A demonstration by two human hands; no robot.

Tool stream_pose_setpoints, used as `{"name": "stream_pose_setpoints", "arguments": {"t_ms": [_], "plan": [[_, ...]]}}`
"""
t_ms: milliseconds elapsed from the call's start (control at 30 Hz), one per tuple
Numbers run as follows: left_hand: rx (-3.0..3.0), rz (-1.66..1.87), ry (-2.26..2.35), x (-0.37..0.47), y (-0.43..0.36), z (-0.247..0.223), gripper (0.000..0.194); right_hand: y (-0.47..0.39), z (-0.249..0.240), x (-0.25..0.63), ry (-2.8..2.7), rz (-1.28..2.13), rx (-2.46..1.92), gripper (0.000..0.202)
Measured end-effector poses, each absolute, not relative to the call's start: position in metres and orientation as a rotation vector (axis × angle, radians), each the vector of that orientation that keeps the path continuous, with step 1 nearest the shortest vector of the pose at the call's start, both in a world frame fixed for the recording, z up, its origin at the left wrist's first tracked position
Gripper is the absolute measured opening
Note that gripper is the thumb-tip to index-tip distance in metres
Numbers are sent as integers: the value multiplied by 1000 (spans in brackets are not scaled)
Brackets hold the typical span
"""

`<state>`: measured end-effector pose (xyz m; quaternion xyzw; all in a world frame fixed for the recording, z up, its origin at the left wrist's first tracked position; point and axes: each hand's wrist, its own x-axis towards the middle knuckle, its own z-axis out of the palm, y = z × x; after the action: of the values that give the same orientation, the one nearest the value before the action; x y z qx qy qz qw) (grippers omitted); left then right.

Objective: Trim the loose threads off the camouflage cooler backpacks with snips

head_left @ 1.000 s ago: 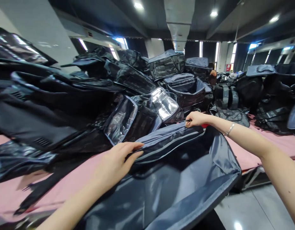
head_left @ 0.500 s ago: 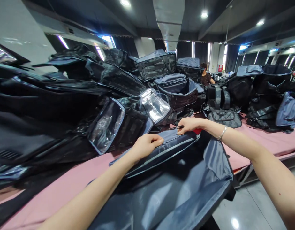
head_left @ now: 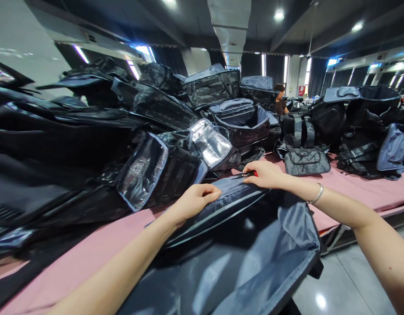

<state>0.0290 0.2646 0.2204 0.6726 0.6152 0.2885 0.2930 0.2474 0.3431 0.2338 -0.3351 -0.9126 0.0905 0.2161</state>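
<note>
An open black bag with blue-grey lining lies before me, its mouth facing up. My left hand is closed in a pinch on the bag's far edge, at the seam of the lid flap. To its right, my right hand is closed around thread snips, with thin dark blades pointing left and a bit of red showing at the palm. The blades lie close over the lining's edge; whether they touch it I cannot tell. A silver bangle is on my right wrist.
Black camouflage bags are heaped along the left and back, some with silver foil lining. A pink-covered table runs beneath them. More bags stand at right. Another person is at the back. Tiled floor shows lower right.
My right hand has turned slightly, and the red part of the snips now shows by its fingers. My left hand still pinches the edge, a little further left in view.
</note>
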Motion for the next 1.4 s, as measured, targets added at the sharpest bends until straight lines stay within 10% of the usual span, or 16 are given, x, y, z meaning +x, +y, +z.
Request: {"name": "stream_pose_setpoints", "arguments": {"t_ms": [600, 1400], "plan": [[1833, 752, 1689, 32, 263, 219, 40, 347, 223, 259, -2436, -757, -184, 21], [1953, 681, 1672, 29, 258, 215, 46, 367, 248, 236, -2848, -410, -15, 25]]}}
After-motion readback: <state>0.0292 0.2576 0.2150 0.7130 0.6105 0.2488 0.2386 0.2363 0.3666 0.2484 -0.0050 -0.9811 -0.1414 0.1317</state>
